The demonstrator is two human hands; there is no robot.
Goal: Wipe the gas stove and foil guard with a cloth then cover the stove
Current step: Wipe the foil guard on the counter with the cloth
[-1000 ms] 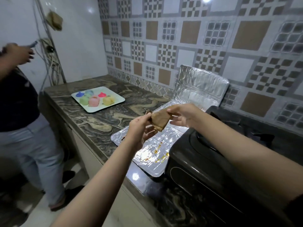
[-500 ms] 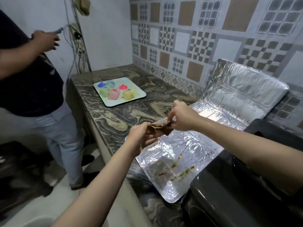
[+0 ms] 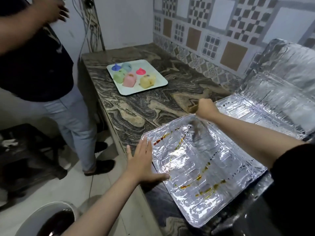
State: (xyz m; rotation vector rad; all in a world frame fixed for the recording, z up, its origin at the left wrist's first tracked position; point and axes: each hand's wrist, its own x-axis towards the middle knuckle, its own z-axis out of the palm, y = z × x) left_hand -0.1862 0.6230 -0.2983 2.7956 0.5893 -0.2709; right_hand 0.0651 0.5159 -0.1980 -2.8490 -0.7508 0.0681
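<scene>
The foil guard lies flat on the marbled table in the lower centre of the frame, its crinkled surface streaked with brown and yellow stains, and its upright panel rises at the right edge. The right hand, just above centre, has its grip curled round a brown cloth at the guard's far rim, while the left hand rests with straight, spread fingers on the guard's near left rim, holding nothing. Toward the upper centre a pale tray of coloured moulds sits well apart, and another person stands at the left.
</scene>
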